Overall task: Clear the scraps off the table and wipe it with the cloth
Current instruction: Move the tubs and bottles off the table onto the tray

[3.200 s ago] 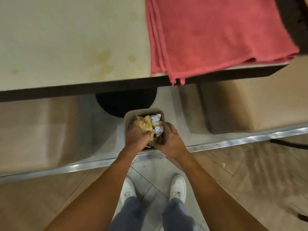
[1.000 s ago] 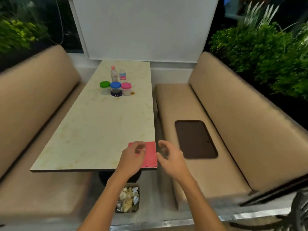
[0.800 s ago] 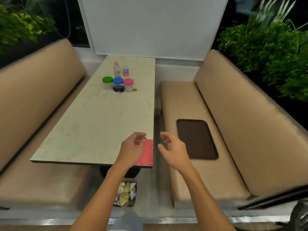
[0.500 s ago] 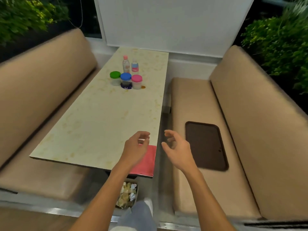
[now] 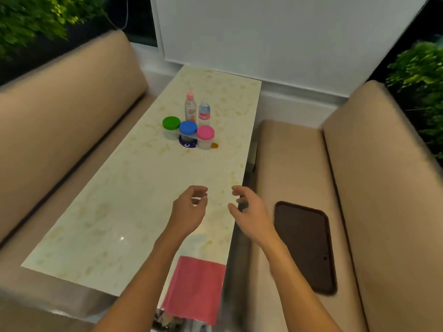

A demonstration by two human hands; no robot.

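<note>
left bench (image 5: 60,116) beige | right bench (image 5: 383,188) beige | wall (image 5: 275,32) white | plants (image 5: 28,17) green

A cream counter (image 5: 134,200) veined with pale yellow marbling. On it, a plain pinkish-red cloth (image 5: 195,288), a green lid (image 5: 171,122), a blue lid (image 5: 188,127) and a pink lid (image 5: 205,132). A clear bottle (image 5: 190,109) has a pink cap. The seats (image 5: 60,111) are tan, the tray (image 5: 305,245) dark brown, the plants (image 5: 419,75) green, the wall panel (image 5: 275,32) white.
</note>
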